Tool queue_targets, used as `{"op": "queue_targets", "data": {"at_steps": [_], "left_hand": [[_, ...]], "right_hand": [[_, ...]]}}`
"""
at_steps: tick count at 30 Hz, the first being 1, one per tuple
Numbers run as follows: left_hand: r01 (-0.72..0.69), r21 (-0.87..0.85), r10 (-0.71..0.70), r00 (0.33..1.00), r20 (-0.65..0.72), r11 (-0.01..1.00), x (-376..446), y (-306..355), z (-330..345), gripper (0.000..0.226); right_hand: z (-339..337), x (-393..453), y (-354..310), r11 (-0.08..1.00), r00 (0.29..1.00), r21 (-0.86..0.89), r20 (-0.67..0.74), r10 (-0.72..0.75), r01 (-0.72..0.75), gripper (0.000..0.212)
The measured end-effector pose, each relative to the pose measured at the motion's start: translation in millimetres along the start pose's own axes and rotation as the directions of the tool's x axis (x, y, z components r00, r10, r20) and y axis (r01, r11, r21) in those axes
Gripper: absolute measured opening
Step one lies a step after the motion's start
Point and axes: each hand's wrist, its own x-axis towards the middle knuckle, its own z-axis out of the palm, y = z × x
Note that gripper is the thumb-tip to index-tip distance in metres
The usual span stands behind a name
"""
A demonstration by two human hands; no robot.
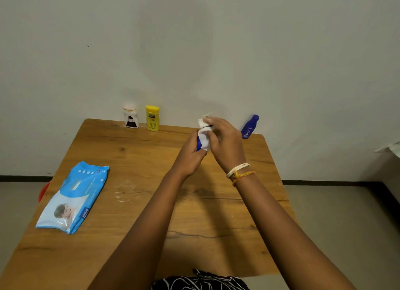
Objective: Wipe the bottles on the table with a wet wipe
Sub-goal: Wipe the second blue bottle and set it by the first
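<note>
Above the wooden counter (138, 203), toward one o'clock, the left hand (190, 154) grips a blue bottle (198, 142) while the right hand (224, 138) pinches a white wet wipe (204, 136) against it. Along the far edge stand a white bottle (130, 118), a yellow bottle (152, 118) and a dark-blue bottle (249, 127). At nine o'clock lies the wipes pack (73, 197).
</note>
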Motion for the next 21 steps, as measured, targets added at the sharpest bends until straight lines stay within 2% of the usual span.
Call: {"op": "queue_targets", "data": {"at_steps": [3, 6, 7, 9, 10, 11, 12, 15, 17, 21], "left_hand": [[-0.019, 0.144, 0.024, 0.999, -0.032, 0.989, -4, -1, 5, 0.043], [0.031, 0.217, -0.021, 0.999, -0.044, 0.976, -4, -1, 10, 0.060], [0.047, 0.222, -0.038, 0.998, -0.046, 0.974, -4, -1, 10, 0.062], [0.062, 0.218, -0.051, 0.997, -0.055, 0.974, -2, -4, 8, 0.055], [0.058, 0.226, -0.045, 0.997, -0.062, 0.972, -2, -6, 7, 0.050], [0.052, 0.242, -0.035, 0.997, -0.072, 0.969, -1, -7, 6, 0.048], [0.049, 0.271, -0.027, 0.996, -0.086, 0.961, 0, -9, 6, 0.048], [0.051, 0.397, 0.007, 0.990, -0.142, 0.917, 0, -9, 11, 0.056], [0.052, 0.448, 0.044, 0.979, -0.200, 0.892, 0, -8, 13, 0.062], [0.065, 0.577, 0.113, 0.957, -0.267, 0.814, -1, -11, 6, 0.071]], "right_hand": [[2, 0, -1, 0.957, 0.970, 0.237, -0.137, 0.201, -0.165, 0.016], [8, 1, -1, 0.809, 0.848, 0.475, -0.211, 0.486, -0.346, 0.013], [10, 2, 0, 0.733, 0.780, 0.549, -0.214, 0.588, -0.402, 0.015], [9, 6, 3, 0.505, 0.622, 0.732, -0.142, 0.770, -0.458, 0.022], [8, 8, 5, 0.397, 0.565, 0.802, -0.091, 0.820, -0.446, 0.023], [7, 8, 7, 0.349, 0.543, 0.828, -0.065, 0.837, -0.439, 0.022], [5, 8, 8, 0.369, 0.559, 0.811, -0.063, 0.826, -0.454, 0.020], [6, 4, 6, 0.516, 0.709, 0.671, 0.021, 0.705, -0.532, 0.028], [10, -1, 3, 0.604, 0.786, 0.599, 0.070, 0.614, -0.526, 0.033], [11, -13, 4, 0.687, 0.803, 0.542, -0.039, 0.595, -0.484, 0.026]]}}
